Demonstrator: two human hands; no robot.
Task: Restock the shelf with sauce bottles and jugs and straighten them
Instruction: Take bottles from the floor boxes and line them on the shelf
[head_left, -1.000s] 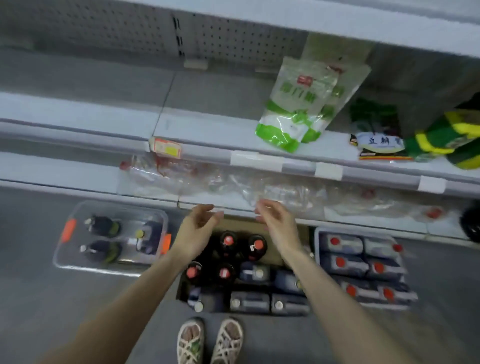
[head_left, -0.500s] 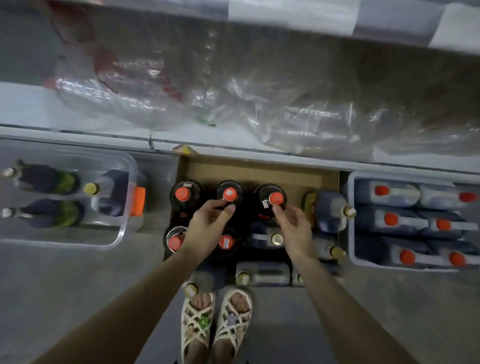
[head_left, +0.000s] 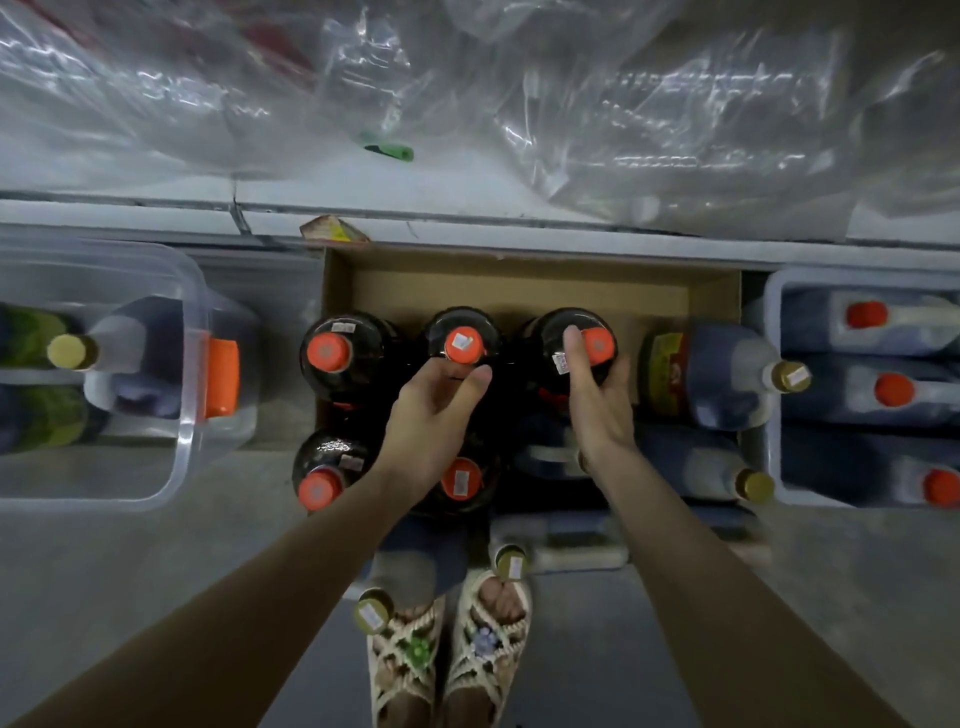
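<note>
Reaches with both hands into a cardboard box (head_left: 519, 283) of dark, orange-capped sauce bottles (head_left: 327, 353) on the floor (head_left: 104, 571) just below the shelf (head_left: 415, 192). Grips the right-hand bottle (head_left: 550, 338) of the back row of 3 with the right hand (head_left: 597, 405), thumb laid beside the cap and fingers (head_left: 615, 371) curled round the shoulder. Cups the left hand (head_left: 436, 410) at the near side of the middle bottle (head_left: 462, 343), fingers half curled just under its cap; cannot tell whether holding it. Stands in woven sandals (head_left: 405, 660) at the box's near edge, clear bin (head_left: 187, 457) to the left, blue crate (head_left: 774, 457) of jugs to the right.
</note>
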